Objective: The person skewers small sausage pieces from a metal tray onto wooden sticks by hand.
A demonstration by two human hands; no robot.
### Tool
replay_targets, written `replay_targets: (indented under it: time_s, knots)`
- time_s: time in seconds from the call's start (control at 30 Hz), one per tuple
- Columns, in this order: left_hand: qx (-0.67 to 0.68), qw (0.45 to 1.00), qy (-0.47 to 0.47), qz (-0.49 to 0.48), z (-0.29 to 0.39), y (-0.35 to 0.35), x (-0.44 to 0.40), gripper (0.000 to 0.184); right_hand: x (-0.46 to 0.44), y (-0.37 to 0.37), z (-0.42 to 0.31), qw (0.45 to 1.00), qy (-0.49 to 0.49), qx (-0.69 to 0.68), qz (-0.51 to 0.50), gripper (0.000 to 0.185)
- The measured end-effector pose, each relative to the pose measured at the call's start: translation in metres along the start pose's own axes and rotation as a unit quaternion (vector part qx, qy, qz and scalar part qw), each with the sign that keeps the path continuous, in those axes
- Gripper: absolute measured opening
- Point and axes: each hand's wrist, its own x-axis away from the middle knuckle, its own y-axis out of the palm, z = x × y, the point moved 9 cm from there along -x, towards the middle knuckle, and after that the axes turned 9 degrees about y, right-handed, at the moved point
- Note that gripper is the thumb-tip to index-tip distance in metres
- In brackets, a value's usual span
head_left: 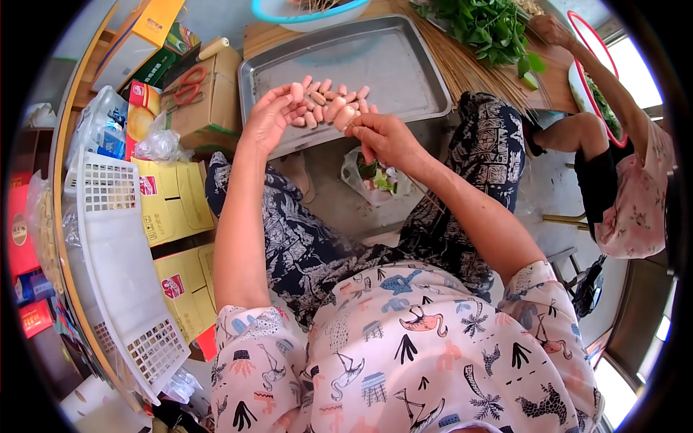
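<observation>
"Head view: what has the left hand (271,119)?"

"One short pink cylindrical sausage piece (297,92), pinched between its fingertips. Similar pieces (325,85) lie just right of them, near side of the rectangular silver metal tray (346,50)."

"The right hand (386,141)?"

"Pinched narrow beside two pieces (344,117); holding what, I can't tell. I'd judge this piece-by-piece handling, calling next for steady fingertips."

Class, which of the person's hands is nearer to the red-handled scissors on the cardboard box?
The left hand. It is just to the right of the scissors, over the near left part of the tray. The right hand is farther right, by the tray's near edge.
</observation>
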Motion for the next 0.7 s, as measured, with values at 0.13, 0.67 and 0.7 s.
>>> replay_targets:
  time_s: [0.13, 0.67, 0.7]
  knots:
    - [0.045, 0.999, -0.004, -0.009, 0.001, 0.006, -0.002, 0.027, -0.002, 0.005, 0.000, 1.000, -0.026, 0.013, 0.003, 0.021]
    - [0.070, 0.997, 0.006, -0.029, 0.004, 0.013, 0.001, 0.028, -0.006, 0.006, -0.002, 0.998, -0.043, 0.038, 0.016, 0.020]
    - [0.060, 0.998, 0.008, -0.027, 0.004, 0.013, 0.001, 0.027, -0.006, 0.006, -0.002, 0.999, -0.030, 0.038, 0.016, 0.020]
